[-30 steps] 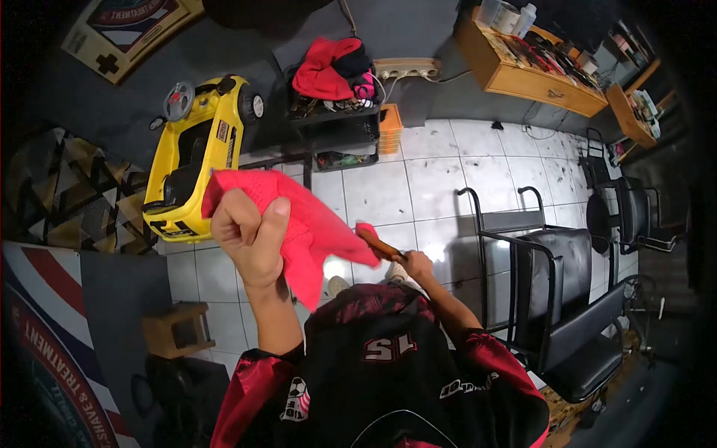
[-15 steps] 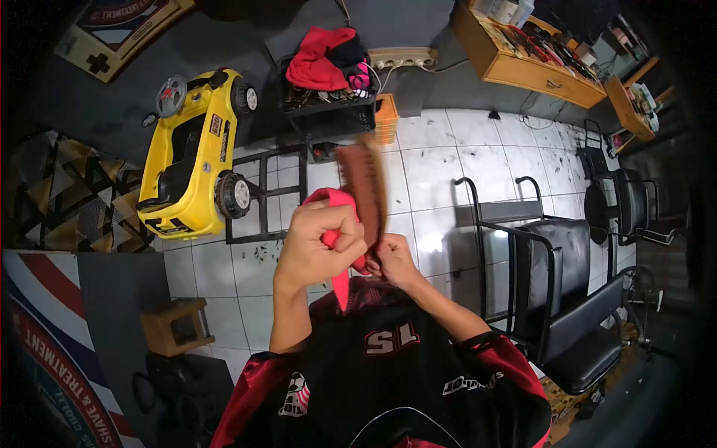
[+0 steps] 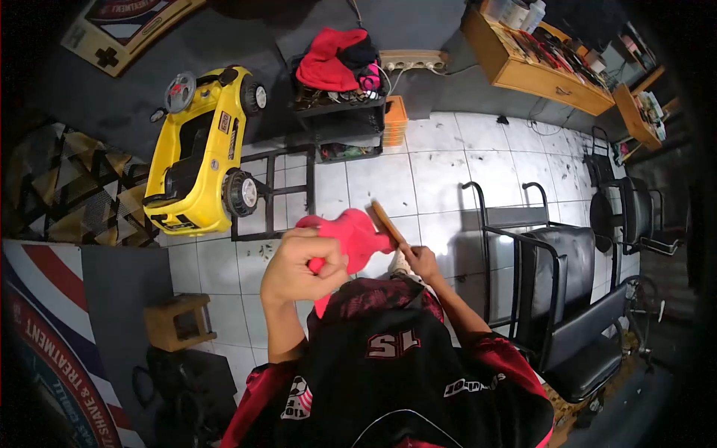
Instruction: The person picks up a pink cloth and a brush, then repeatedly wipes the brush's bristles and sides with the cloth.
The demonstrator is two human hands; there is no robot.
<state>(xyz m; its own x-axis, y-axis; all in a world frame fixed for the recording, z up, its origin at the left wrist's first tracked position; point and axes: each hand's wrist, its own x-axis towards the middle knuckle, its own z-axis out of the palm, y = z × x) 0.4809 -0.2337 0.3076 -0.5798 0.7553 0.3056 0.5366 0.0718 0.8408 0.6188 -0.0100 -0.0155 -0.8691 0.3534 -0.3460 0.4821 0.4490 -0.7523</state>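
Observation:
My left hand [image 3: 299, 267] is closed in a fist around a bright red cloth [image 3: 352, 237], which bunches over the knuckles and reaches out to the right. A short end of it hangs below the fist. In my right hand [image 3: 421, 264] is a wooden brush [image 3: 386, 222], gripped at its near end and seen almost edge-on, slanting up and to the left. The cloth's right end comes close to the brush just above my right fingers. Both are in front of my black and red shirt [image 3: 396, 366], over the tiled floor.
A yellow toy car [image 3: 202, 153] stands left beside a black metal frame [image 3: 272, 190]. Ahead is a black shelf [image 3: 340, 119] with clothes on top. Black chairs [image 3: 564, 299] take up the right side. A wooden stool [image 3: 178, 322] stands lower left; dark hair clippings dot the floor tiles [image 3: 441, 175].
The brush has turned from showing its broad brown face to nearly edge-on. My right hand has moved right, and the cloth now spreads toward it. My left fist has shifted slightly left.

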